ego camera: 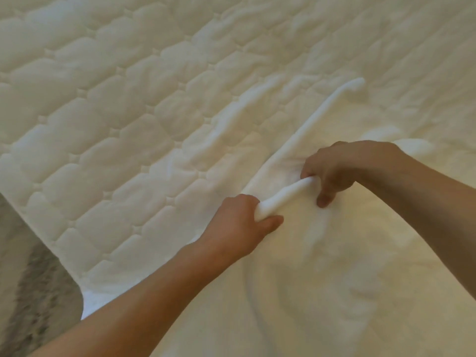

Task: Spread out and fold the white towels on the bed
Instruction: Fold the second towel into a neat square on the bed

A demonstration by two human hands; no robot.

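A white towel lies rumpled across the near right part of the bed, its thick hemmed edge running from my hands up to a far corner at upper right. My left hand is closed around that edge, with the rolled hem coming out of the fist. My right hand pinches the same edge a little farther along, thumb pressed down on the cloth. The stretch of hem between the two hands is raised off the bed. The picture is slightly blurred.
The quilted white mattress cover fills the left and far side of the view. The bed's edge runs diagonally at lower left, with grey speckled floor beyond it.
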